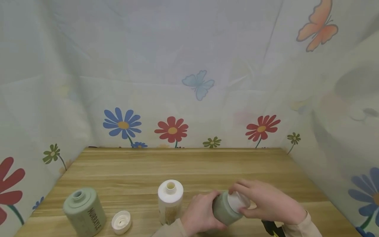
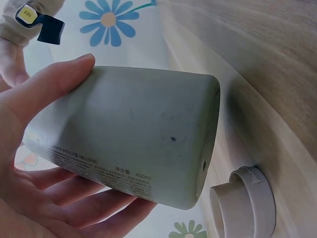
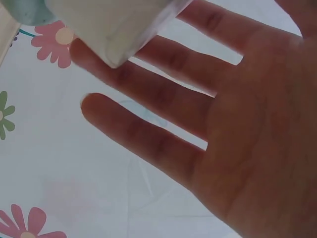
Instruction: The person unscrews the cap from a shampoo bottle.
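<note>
In the head view my left hand [image 1: 199, 212] grips a sage-green bottle [image 1: 224, 210], tilted with its top toward the right. The left wrist view shows small printed text along the bottle [image 2: 133, 119], with the thumb over one side and the fingers under the other. My right hand [image 1: 267, 201] pinches the white cap [image 1: 237, 201] at the bottle's top between thumb and fingers. Seen from the right wrist, the cap [image 3: 116, 25] lies against the fingers, and the other fingers are spread. Whether the cap is threaded on or loose, I cannot tell.
A second green bottle [image 1: 84, 212], lettered MURRAYLE, stands uncapped at the left. Near it a white cap [image 1: 121, 222] lies on the wooden table [image 1: 189, 164]. An uncapped white bottle [image 1: 170, 200] stands beside my left hand. A flowered cloth [image 1: 148, 82] hangs around the table.
</note>
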A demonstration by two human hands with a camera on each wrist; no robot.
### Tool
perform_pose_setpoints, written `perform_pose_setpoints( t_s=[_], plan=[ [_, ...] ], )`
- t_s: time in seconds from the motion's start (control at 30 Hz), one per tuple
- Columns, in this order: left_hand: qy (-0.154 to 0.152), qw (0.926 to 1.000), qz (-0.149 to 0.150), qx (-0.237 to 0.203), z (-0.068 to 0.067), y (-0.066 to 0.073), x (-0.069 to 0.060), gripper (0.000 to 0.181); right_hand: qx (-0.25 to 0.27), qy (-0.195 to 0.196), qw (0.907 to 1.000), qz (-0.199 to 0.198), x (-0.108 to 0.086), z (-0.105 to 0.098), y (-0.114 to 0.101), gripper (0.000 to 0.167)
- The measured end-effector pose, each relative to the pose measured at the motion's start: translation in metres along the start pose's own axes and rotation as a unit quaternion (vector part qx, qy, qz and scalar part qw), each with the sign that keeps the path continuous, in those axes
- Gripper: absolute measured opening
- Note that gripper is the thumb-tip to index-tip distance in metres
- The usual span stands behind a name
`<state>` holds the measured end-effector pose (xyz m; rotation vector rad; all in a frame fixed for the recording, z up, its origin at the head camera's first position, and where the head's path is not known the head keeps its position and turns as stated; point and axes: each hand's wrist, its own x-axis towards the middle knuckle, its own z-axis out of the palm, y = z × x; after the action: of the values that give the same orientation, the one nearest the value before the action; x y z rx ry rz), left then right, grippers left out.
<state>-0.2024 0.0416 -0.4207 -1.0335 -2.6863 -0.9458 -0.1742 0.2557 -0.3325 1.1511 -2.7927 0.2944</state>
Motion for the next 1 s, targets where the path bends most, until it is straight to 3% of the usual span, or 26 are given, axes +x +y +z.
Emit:
perform_pose_setpoints(
  t_s=[0.1,0.3,0.53,0.7,0.83,1.0],
  plan=[
    [-0.001,1.0,-0.005,-0.006,-0.0009,-0.0005,0.0007,0.067,0.023,-0.007,0.9997,0.003,0.0006,0.0006,0.0008,0.038],
    [-0.011,0.9997,-0.011,-0.02,-0.0022,-0.0004,0.0003,0.066,0.108,-0.073,0.9884,0.079,0.0026,0.0007,0.0049,0.051],
    [-0.001,1.0,-0.006,-0.002,0.0005,0.0011,-0.0005,0.065,0.099,-0.087,0.9875,0.085,0.0024,0.0013,0.0059,0.037],
    [-0.008,0.9998,-0.012,-0.012,0.0009,0.0024,-0.0008,0.066,0.087,-0.09,0.9909,0.048,0.0013,0.0002,0.0066,0.035],
    [-0.02,0.9991,-0.024,-0.03,-0.0007,0.0032,-0.0014,0.067,0.056,-0.055,0.9967,-0.022,-0.0011,0.0014,0.0065,0.038],
    [-0.032,0.9978,-0.034,-0.048,-0.0021,0.0028,-0.0016,0.067,0.013,-0.008,0.9957,-0.091,-0.002,0.0042,0.0056,0.052]
  ],
)
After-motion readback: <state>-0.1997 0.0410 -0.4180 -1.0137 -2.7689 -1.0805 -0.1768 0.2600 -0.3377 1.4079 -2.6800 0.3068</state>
